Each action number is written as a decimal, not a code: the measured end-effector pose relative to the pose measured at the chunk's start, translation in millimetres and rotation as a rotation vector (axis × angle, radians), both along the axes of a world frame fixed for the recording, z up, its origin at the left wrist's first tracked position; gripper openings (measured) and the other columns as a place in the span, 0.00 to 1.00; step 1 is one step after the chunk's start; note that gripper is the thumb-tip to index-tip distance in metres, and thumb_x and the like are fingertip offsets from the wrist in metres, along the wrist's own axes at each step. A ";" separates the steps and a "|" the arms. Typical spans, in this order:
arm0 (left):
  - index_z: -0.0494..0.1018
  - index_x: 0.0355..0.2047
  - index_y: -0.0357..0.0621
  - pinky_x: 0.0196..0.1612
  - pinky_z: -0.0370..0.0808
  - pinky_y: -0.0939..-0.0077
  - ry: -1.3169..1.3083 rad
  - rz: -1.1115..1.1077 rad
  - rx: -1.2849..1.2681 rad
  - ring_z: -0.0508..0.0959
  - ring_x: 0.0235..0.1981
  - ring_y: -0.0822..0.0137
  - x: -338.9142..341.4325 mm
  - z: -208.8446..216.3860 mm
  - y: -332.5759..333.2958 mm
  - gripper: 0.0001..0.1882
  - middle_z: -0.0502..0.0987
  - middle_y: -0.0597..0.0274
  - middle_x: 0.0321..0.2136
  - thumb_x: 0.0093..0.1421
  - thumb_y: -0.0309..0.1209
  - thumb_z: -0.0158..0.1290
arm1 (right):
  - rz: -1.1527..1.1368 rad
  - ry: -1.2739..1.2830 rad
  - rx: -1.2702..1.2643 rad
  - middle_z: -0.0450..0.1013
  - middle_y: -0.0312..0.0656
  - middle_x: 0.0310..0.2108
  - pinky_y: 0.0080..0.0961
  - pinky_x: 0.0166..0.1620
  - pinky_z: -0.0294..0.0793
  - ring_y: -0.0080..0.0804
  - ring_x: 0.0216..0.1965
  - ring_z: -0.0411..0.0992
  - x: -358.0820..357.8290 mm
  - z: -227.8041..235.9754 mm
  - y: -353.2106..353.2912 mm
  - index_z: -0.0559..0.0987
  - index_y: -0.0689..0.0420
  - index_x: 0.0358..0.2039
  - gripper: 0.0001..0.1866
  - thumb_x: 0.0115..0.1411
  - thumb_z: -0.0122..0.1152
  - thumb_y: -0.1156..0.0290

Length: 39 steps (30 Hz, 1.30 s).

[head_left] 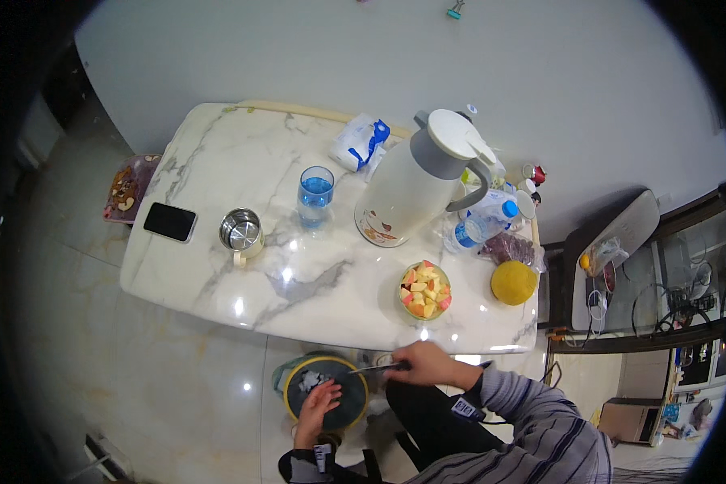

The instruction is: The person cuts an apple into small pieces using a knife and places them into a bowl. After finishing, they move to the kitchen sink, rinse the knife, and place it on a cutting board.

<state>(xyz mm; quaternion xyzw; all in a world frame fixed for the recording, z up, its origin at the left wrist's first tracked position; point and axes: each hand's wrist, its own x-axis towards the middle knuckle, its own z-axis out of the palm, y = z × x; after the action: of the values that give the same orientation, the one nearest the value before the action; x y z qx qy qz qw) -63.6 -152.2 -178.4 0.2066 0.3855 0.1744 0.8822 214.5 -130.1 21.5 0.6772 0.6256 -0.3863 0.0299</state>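
Marble tabletop [242,161] edge lies just beyond the right hand [427,363], whose grip clasps a knife [377,369]; left hand [319,401] rests flat, fingers loose, on a round board [343,391] over open floor.

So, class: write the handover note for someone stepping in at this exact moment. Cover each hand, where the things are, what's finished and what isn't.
Left hand: open, flat on the dark round board below the table edge, beside small pale scraps.
Right hand: grip shut on a knife, blade pointing left over the board.
Bowl of cut fruit chunks sits on the marble table near the front edge, a round yellow fruit to its right.
Done: fruit cut and in the bowl.
Left: scraps remain on the board; the yellow fruit is uncut.
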 end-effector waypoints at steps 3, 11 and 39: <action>0.67 0.57 0.41 0.47 0.73 0.75 0.031 -0.069 0.064 0.75 0.46 0.68 21.8 56.0 7.7 0.18 0.75 0.60 0.47 0.69 0.34 0.45 | -0.126 -0.167 0.097 0.73 0.46 0.23 0.40 0.31 0.72 0.47 0.28 0.74 48.5 27.8 -3.0 0.79 0.56 0.23 0.14 0.49 0.67 0.57; 0.50 0.67 0.51 0.52 0.73 0.66 0.000 -0.104 0.154 0.70 0.55 0.60 150.4 139.5 92.6 0.31 0.55 0.59 0.63 0.66 0.25 0.46 | -0.404 -0.185 0.368 0.75 0.50 0.38 0.43 0.40 0.74 0.54 0.35 0.74 151.1 24.8 13.8 0.77 0.54 0.49 0.20 0.53 0.57 0.76; 0.47 0.68 0.51 0.56 0.74 0.55 -0.161 -0.466 -0.159 0.68 0.60 0.54 207.5 308.3 79.7 0.38 0.61 0.55 0.62 0.57 0.22 0.47 | -0.926 0.307 0.141 0.76 0.46 0.19 0.28 0.27 0.73 0.32 0.21 0.75 125.9 200.6 -91.0 0.79 0.62 0.37 0.12 0.57 0.60 0.67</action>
<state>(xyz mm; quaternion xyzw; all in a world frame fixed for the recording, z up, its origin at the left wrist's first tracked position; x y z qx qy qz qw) 143.9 -72.5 130.0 0.2053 0.2687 -0.0485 0.9399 340.4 -221.1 222.1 0.8197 0.2807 -0.4110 -0.2833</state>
